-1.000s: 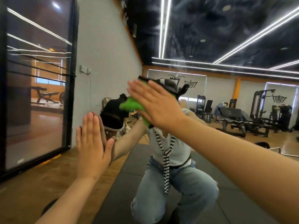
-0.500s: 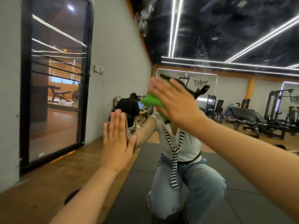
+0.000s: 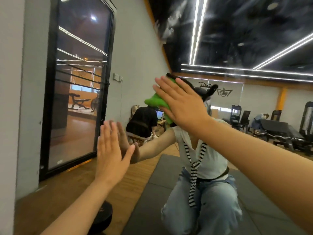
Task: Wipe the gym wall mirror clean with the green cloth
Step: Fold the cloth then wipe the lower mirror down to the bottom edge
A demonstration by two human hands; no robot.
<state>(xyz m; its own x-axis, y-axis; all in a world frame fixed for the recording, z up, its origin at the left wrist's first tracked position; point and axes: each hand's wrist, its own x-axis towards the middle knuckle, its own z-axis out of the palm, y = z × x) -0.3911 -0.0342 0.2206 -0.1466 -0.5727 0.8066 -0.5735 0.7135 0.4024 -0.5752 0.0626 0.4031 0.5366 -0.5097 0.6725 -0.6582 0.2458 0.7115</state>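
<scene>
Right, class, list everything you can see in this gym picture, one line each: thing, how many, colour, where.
wall mirror: one, reflective, straight ahead
green cloth: one, bright green, pressed on the mirror under the right hand
glass panel: one, black-framed, grey wall at left
light strips: several, white, dark ceiling
gym machines: several, black, far right
floor mats: at least two, dark grey, centre floor
seated person: one, black top, back centre
round object: one, black, bottom left
own reflection: one, white top, blue jeans, kneeling, centre
left hand: one, flat on the mirror, lower left
right hand: one, flat on the cloth, upper centre
</scene>
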